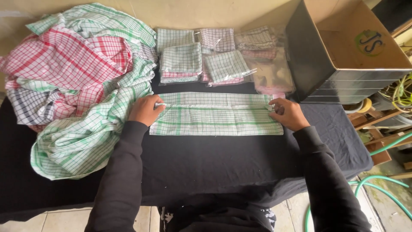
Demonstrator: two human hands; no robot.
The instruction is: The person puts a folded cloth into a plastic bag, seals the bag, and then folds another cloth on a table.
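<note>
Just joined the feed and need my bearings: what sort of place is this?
Probably a small home packing workspace, not a factory. A table draped in black cloth holds a heap of loose checked cloths and folded ones in clear bags, with a cardboard box beside them. A garden hose lies on the tiled floor.

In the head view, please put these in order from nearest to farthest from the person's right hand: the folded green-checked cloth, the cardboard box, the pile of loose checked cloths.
1. Folded green-checked cloth: the right hand grips its right end.
2. Cardboard box: behind the hand, at the table's right back.
3. Pile of loose checked cloths: far across, on the left side.
</note>
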